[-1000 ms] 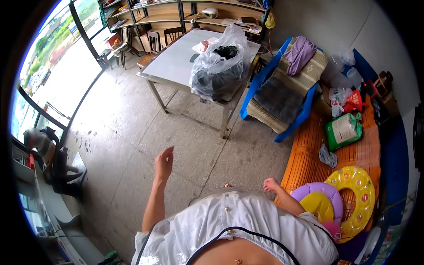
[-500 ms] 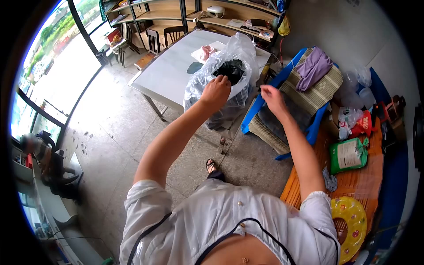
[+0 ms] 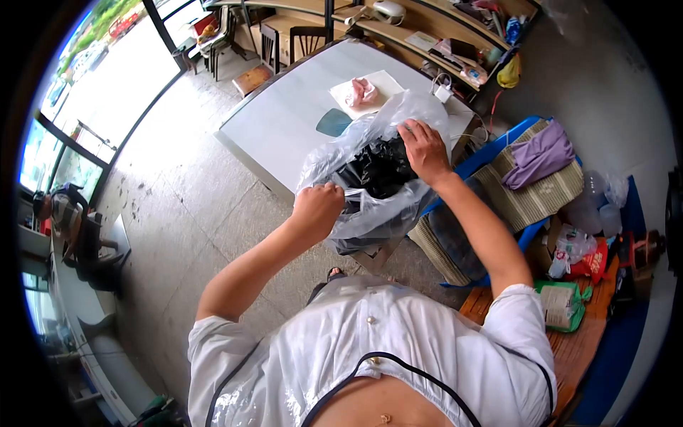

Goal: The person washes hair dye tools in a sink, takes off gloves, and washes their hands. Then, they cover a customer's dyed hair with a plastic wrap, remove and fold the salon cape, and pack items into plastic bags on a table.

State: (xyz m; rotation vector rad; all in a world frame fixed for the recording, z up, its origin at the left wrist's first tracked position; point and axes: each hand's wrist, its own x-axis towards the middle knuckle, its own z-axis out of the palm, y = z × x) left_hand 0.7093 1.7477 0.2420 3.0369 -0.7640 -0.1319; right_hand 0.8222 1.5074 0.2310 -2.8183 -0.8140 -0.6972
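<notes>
A large clear plastic bag (image 3: 409, 107) with black plastic (image 3: 380, 167) inside stands at the near edge of the white table (image 3: 274, 117). My left hand (image 3: 319, 208) is closed on the bag's rim at its near left side. At the far right of the opening, my right hand (image 3: 425, 149) grips the rim with curled fingers, close to the black plastic. The bag's mouth is spread between both hands. Beyond it on the table, a pink crumpled item (image 3: 361, 92) lies on a white sheet, beside a teal flat piece (image 3: 333, 122).
To the right is a blue-framed chair (image 3: 491, 146) with a woven mat and a purple cloth (image 3: 541, 154). A wooden bench (image 3: 580, 356) holds a green-and-white packet (image 3: 562, 304) and a red bag (image 3: 592, 262). Shelves (image 3: 413, 35) stand behind the table; a stool (image 3: 252, 80) is at its left.
My right hand has moved from beside the bag onto its rim. My left hand has shifted to the near left rim. The bag's mouth is wider, and the view has shifted.
</notes>
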